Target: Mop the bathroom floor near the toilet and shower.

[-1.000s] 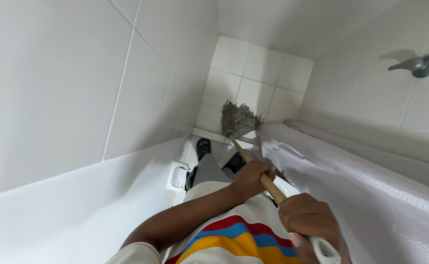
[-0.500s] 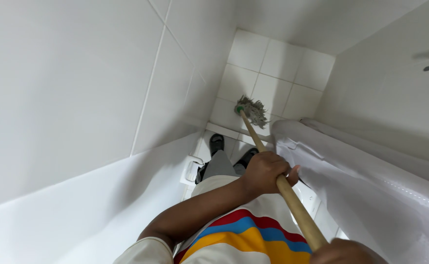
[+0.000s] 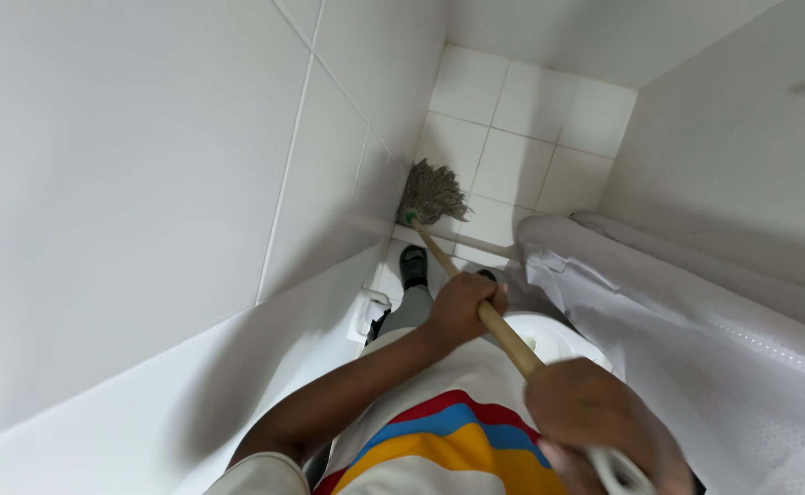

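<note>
A mop runs diagonally away from the person, its wooden handle passing through both hands and its grey string head lying well beyond the left hand, pressed against the white tiled floor right at the foot of the left tiled wall. A small green collar joins the head to the handle, just past the left hand on the far side.

The left hand sits farther down the handle, fingers curled fully round the wood in a tight grasp, with the forearm stretching back toward the body. The right hand is nearer the camera, at the upper end of the handle, clenched round it as well (it is blurred, so single fingers are hard to make out); a white end piece of the handle shows just below this hand at the picture's lower edge.

To the right of both hands hangs a white shower curtain, bunched and draped, close beside the handle without clearly touching it. Below the left hand, the person's grey trouser leg and a black shoe show, the shoe lying between the left hand and the mop head. Beneath the arms is a white shirt with red, blue and yellow stripes. To the left of the left forearm runs a white tub edge.
</note>
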